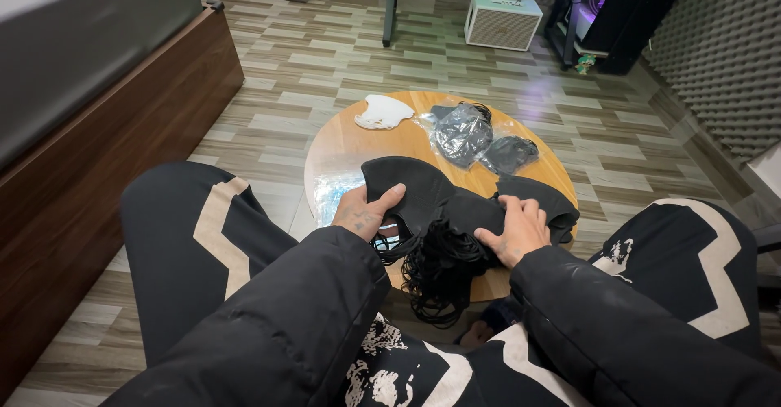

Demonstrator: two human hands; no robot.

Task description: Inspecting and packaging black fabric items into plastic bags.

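a stack of black face masks [455,204] lies at the 6 o'clock edge of a small round wooden table [342,151], with a tangle of black ear loops [439,273] hanging off the rim toward the person. the left hand [364,210], at 8 o'clock of the stack, pinches the edge of the top mask between thumb and fingers. the right hand [514,230], at 4 o'clock, rests flat on the stack with fingers spread and curled slightly, gripping nothing. at 12 o'clock on the table lie two clear bags of black masks [480,139]; at 11 o'clock, a white mask [384,112]; at 9 o'clock, an empty clear wrapper [332,191]. beyond, at 12 o'clock on the floor, stands a pale box-shaped speaker [502,21].
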